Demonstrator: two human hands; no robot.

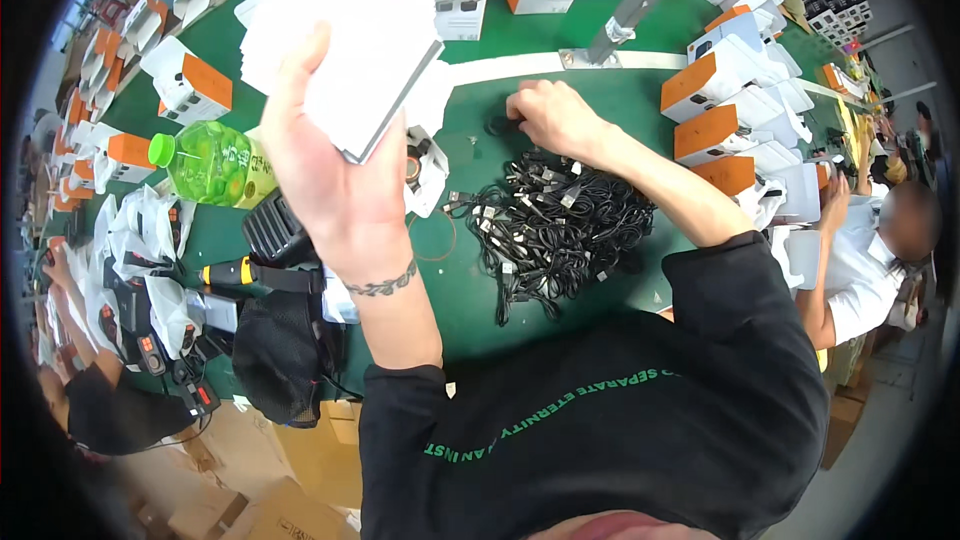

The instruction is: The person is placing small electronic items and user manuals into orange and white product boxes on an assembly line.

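My left hand point(335, 180) is raised at the left, its palm under a thick stack of white papers point(345, 35). The thumb presses on the stack, and fingertips show past its far edge. A dark edge runs along the stack's near right side. Beyond a heap of black cables point(560, 230) with light plugs, my right hand point(555, 120) is curled closed just above the table. Something dark, perhaps a coiled cable point(497, 125), lies at its fingertips. Whatever those fingers grip is hidden.
White and orange boxes point(705, 85) line the right side; more boxes point(190, 80) stand at left. A green bottle point(215, 165), a black mesh bag point(285, 355) and bagged devices point(145, 235) sit left. A metal post point(640, 5) rises from the green table point(450, 315). Co-workers flank both sides.
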